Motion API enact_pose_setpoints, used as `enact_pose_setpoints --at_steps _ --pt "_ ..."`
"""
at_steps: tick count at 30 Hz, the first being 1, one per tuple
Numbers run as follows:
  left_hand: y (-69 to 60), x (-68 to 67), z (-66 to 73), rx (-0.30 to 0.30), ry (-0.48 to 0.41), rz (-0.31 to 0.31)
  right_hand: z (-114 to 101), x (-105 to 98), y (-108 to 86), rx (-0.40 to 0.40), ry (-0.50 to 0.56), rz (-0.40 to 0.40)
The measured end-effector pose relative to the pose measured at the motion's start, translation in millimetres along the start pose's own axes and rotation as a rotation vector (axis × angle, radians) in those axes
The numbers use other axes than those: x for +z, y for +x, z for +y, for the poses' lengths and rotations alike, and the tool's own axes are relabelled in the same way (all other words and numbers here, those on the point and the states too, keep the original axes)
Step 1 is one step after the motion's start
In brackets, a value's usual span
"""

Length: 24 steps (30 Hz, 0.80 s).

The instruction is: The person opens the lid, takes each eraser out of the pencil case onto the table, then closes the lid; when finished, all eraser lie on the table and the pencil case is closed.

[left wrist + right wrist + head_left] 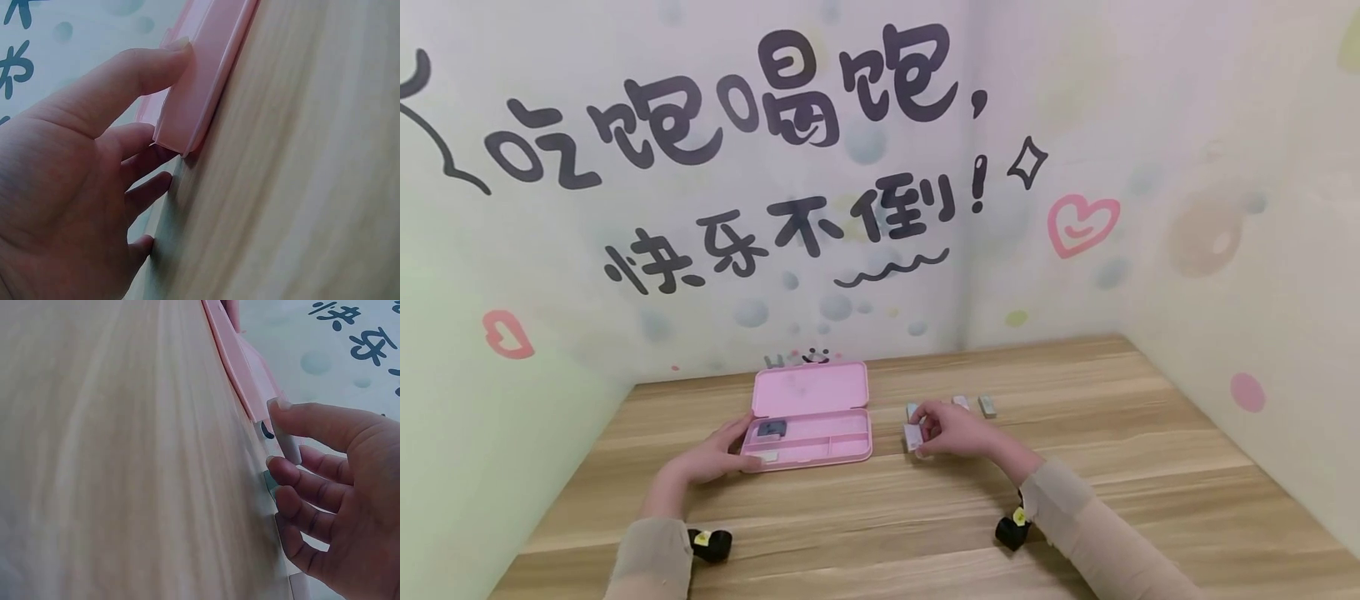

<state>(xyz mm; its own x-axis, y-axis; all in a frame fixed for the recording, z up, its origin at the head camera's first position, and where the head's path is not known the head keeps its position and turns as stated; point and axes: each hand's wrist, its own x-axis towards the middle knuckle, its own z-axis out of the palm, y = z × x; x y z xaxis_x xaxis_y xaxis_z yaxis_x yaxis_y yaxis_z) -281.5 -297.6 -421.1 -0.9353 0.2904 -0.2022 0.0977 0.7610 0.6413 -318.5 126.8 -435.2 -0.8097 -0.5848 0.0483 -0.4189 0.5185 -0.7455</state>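
Observation:
A pink pencil case [850, 459] lies with its lid [811, 388] raised toward the wall. My left hand [711, 458] holds its left end, the thumb on the front side and the other fingers round the end. Inside are a dark grey piece [772, 428] in the back compartment and a whitish eraser [769, 457] at the front left. Right of the case, my right hand [958, 432] pinches a pale lilac eraser [913, 437] between thumb and fingers. In the right wrist view this eraser [286, 437] appears tilted, just off the case's end.
Behind the right hand stand a light blue eraser [912, 411], partly covered, a pale pink one [960, 402] and a grey-green one [987, 407]. The wooden table [865, 533] meets a printed wall [925, 308] at the back.

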Motion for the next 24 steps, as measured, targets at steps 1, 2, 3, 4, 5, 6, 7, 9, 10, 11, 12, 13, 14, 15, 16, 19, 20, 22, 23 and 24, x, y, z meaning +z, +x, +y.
enact_pose_setpoints --at_steps 1,2,3,4,5,6,7,9,10,11,12,13,14,15,16,19,20,22,23,24 --pt "-0.1 0.0 -0.3 0.001 -0.001 0.001 0.0 0.2 -0.4 0.003 -0.003 -0.001" --pt "-0.3 0.0 -0.3 0.001 -0.004 0.002 -0.1 0.2 -1.1 0.003 -0.007 0.0" --pt "-0.2 0.1 -0.4 0.003 -0.006 0.004 0.1 0.2 -1.8 0.004 -0.009 0.0" --pt "-0.1 0.1 -0.5 0.003 -0.007 0.005 0.2 0.1 -2.6 0.002 -0.008 -0.001" --pt "0.0 0.3 -0.4 0.003 -0.007 0.005 0.2 -0.1 -3.4 -0.001 -0.009 0.0" --pt "0.1 0.5 -0.2 0.003 -0.008 0.005 0.4 -0.2 -4.2 -0.006 -0.008 0.001" --pt "0.3 0.7 -0.1 0.003 -0.008 0.004 0.5 -0.3 -5.0 -0.008 -0.011 0.002" --pt "0.5 1.3 -0.1 0.002 -0.008 0.003 0.7 -0.4 -6.3 -0.01 -0.015 0.003" --pt "0.4 1.5 0.1 0.001 -0.006 0.004 0.9 -0.3 -6.7 -0.013 -0.018 0.003" --pt "0.4 1.6 0.1 0.003 -0.004 0.005 0.9 -0.3 -7.1 -0.014 -0.023 0.003" --pt "0.4 1.7 0.0 0.005 -0.001 0.007 0.7 -0.2 -7.4 -0.015 -0.029 0.004" --pt "0.4 1.6 -0.1 0.007 0.002 0.008 0.9 0.0 -7.5 -0.016 -0.034 0.004" --pt "0.4 1.5 -0.2 0.009 0.003 0.01 0.9 0.1 -7.6 -0.019 -0.04 0.004" --pt "0.5 1.4 -0.4 0.011 0.004 0.01 0.8 0.2 -7.7 -0.021 -0.045 0.003" --pt "0.5 1.3 -0.6 0.012 0.006 0.01 0.6 0.4 -7.9 -0.023 -0.05 0.003" --pt "0.8 1.0 -1.5 0.011 0.0 0.008 -0.1 1.1 -8.2 -0.028 -0.059 0.002" --pt "0.9 0.9 -1.7 0.01 -0.001 0.007 -0.5 1.2 -8.4 -0.03 -0.06 0.002" --pt "0.8 0.8 -2.2 0.008 -0.002 0.006 -0.7 1.8 -8.5 -0.033 -0.061 0.0" --pt "0.7 0.8 -2.4 0.007 -0.005 0.005 -0.8 2.1 -8.6 -0.033 -0.06 -0.001" --pt "0.7 0.8 -2.6 0.006 -0.006 0.005 -0.7 2.3 -8.7 -0.032 -0.06 -0.001"
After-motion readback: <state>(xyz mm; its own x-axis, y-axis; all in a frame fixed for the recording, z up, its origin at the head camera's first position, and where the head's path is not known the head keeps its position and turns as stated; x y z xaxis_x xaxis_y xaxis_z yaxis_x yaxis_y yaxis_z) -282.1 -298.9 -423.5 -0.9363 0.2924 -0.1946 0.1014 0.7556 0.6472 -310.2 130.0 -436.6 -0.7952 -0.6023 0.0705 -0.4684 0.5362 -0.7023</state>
